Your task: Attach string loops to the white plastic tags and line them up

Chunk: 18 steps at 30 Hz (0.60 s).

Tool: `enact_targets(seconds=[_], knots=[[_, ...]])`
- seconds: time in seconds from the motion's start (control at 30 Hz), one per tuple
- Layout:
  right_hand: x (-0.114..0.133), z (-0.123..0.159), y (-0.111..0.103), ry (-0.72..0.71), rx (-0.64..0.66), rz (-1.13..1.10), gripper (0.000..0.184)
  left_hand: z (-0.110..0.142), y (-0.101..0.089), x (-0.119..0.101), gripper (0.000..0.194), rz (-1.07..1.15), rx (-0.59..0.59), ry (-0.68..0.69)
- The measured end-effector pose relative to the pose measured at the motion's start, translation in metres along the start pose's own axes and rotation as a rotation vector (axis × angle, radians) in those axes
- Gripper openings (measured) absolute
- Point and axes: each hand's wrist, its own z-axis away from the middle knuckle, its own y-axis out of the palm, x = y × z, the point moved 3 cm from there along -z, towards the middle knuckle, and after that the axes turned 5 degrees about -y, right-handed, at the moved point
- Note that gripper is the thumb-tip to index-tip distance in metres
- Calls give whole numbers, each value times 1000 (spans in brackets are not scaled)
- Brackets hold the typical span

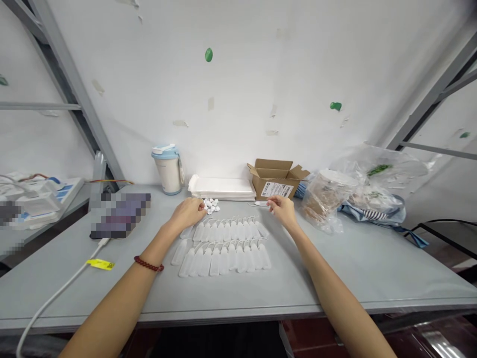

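Note:
Two rows of several small translucent plastic bottles (227,246) lie flat on the grey table (335,268). My left hand (188,211) reaches toward a small heap of white caps (211,205), its fingers curled and pinched at the heap's edge. My right hand (281,209) is closed on a small translucent bottle (261,203) just in front of the cardboard box (276,184). A red bead bracelet (148,264) is on my left wrist.
A white and blue cup (167,169) and a stack of white trays (221,188) stand by the wall. Clear plastic bags (357,189) lie at the right. A blurred dark device (119,214) with a white cable (55,296) sits at the left, beside a metal shelf frame (74,89).

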Motion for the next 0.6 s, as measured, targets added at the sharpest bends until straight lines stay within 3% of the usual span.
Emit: enact_targets(seconds=[0.1, 0.17, 0.23, 0.37, 0.6], knots=[[29, 10, -9, -131, 202, 69, 18, 4, -4, -9, 19, -5, -37, 13], [41, 19, -9, -126, 454, 113, 16, 7, -6, -15, 19, -2, -47, 26], [46, 25, -7, -126, 592, 171, 12, 9, -8, -21, 19, 5, -57, 45], [41, 27, -2, -124, 638, 261, 5, 11, -7, -26, 19, 14, -60, 70], [20, 22, 0, -42, 635, 445, 12, 11, -2, -28, 18, 21, -67, 106]])
